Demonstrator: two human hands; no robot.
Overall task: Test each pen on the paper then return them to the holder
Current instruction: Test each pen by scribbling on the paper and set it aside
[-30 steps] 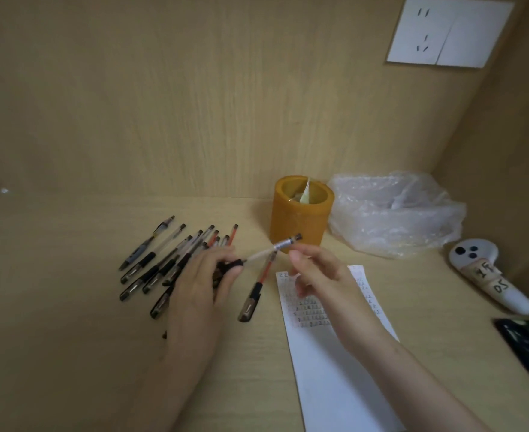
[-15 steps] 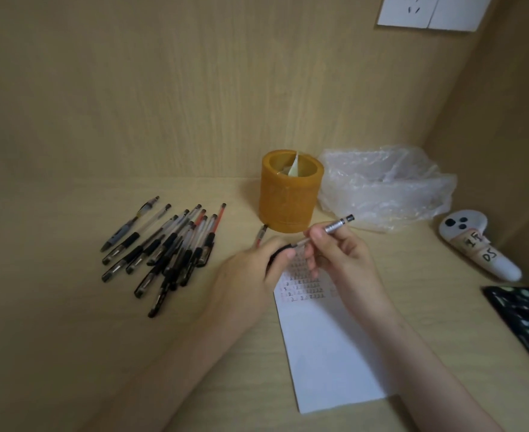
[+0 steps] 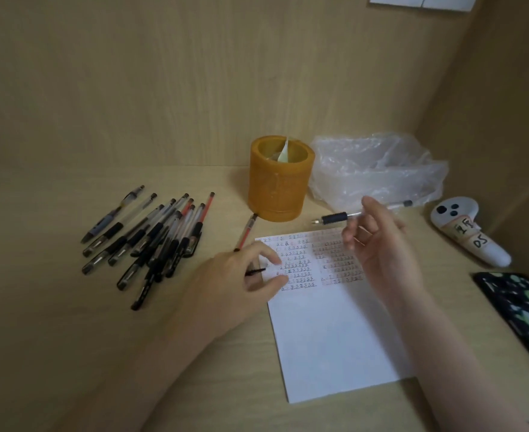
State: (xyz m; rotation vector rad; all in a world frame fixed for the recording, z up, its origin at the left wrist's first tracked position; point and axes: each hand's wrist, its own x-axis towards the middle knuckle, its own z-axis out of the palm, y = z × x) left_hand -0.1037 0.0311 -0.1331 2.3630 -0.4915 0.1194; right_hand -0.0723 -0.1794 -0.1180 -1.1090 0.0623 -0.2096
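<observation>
The pen (image 3: 335, 218) being tested is uncapped and lies almost level in the air above the top edge of the paper (image 3: 335, 338), its tip pointing left toward the holder (image 3: 277, 182). The right hand (image 3: 378, 241) grips it by the clear barrel behind the black grip, fingers curled round it, palm turned up. The paper lies flat on the counter (image 3: 38, 307), its upper part filled with rows of small test marks in black and red. The left hand (image 3: 238, 275) rests at the paper's left edge, fingertips on the sheet, and pinches a small black cap (image 3: 256, 271).

A lone red pen (image 3: 246, 232) lies on the counter between the left hand and the orange holder, just beside the holder's base. The holder stands upright near the back wall with a pale scrap of paper inside. To the left a pile of pens (image 3: 151, 238) lies fanned out on the counter, well apart from the holder. Right of the holder sits a crumpled clear plastic bag (image 3: 375, 169), then a white controller (image 3: 466, 232) with a handwritten label, and a dark patterned case (image 3: 522, 304) at the right edge.
</observation>
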